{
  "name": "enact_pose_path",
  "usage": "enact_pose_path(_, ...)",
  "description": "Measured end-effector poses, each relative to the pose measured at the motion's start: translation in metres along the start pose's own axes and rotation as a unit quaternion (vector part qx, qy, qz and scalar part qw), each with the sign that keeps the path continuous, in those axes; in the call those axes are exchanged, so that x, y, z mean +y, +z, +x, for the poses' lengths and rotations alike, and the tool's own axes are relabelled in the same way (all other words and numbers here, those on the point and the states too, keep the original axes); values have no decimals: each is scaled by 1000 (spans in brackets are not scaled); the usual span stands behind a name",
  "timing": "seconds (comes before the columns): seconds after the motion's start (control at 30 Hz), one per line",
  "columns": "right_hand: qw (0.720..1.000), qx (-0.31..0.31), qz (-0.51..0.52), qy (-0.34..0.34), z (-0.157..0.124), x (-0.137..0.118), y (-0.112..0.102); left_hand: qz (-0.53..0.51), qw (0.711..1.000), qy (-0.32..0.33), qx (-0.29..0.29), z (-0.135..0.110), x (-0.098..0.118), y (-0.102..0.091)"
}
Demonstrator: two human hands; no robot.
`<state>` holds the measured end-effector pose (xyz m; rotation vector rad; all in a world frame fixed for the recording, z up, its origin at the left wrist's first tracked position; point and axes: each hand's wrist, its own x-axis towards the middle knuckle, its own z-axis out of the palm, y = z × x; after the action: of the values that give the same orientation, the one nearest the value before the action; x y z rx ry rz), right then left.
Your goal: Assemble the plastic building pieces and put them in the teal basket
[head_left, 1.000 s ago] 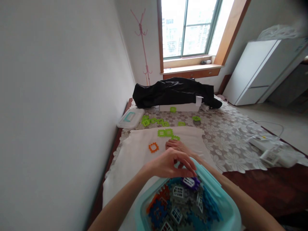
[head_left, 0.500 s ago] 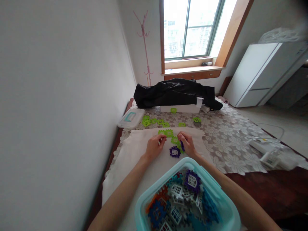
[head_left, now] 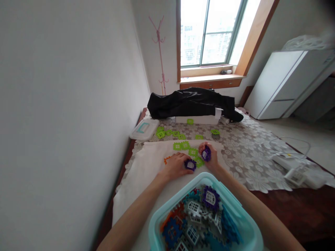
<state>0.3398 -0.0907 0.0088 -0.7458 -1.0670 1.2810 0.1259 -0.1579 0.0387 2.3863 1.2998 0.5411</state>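
Observation:
My left hand [head_left: 177,164] rests on the white cloth [head_left: 146,167], its fingers pinched on a purple window tile [head_left: 190,164] that lies flat. Just to the right, my right hand [head_left: 210,156] is closed around a second purple tile [head_left: 206,153], held upright off the cloth. Green tiles [head_left: 186,147] lie between and just beyond both hands. An orange tile [head_left: 166,159] peeks out from behind my left hand. A teal tub [head_left: 159,218] sits in front of me, filled with several coloured tiles, a purple one [head_left: 210,196] on top.
More green tiles [head_left: 167,133] are scattered on the lace tablecloth [head_left: 248,150] further back. A white lid [head_left: 143,128] lies at the left edge by the wall. A black bag [head_left: 191,102] over a white box sits at the far end. White devices and cables [head_left: 293,167] lie right.
Both hands left the tub and reached out over the cloth. A purple tile was set down there; my left hand now grips it while my right hand has lifted another purple tile.

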Motion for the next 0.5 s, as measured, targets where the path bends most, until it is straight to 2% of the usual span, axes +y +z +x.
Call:
enact_pose_path(0.07,1000,-1,9,1,0,2,-1,-9,1000,-20,2,0,0,1)
enact_pose_path(0.17,999,-20,-37,-18,-4,5,-2,-23,999,-33,0,1,-1,4)
enact_pose_path(0.3,990,-97,-105,-15,-12,7,0,-44,998,-39,7,2,-4,7)
enact_pose_path(0.4,990,-137,-27,35,-13,6,4,-66,997,-45,7,3,-6,8)
enact_pose_path(0.5,985,-130,74,81,-9,5,5,-84,995,-51,-4,3,-5,7)
